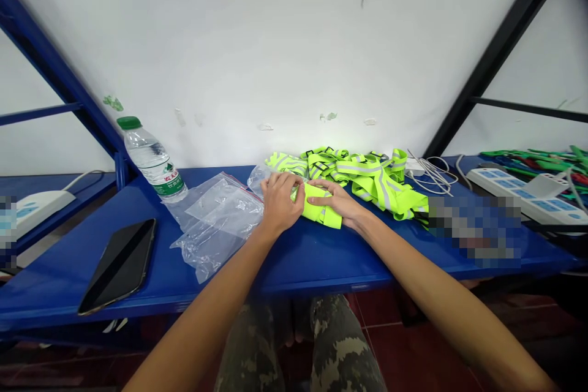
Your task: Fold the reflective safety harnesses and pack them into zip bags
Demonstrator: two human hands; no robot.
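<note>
From far away, I have my left hand (283, 201) and right hand (339, 203) holding the folded yellow-green reflective strap (316, 213) at twelve o'clock. It looks light and floppy; I'd pinch its folded edges.

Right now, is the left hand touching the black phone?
No, the left hand is at the folded yellow-green strap, while the black phone lies apart on the blue table.

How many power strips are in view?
2: one white power strip at far left, beyond the blue post, partly blurred out; another at right, beyond the black post. More may be hidden.
</note>
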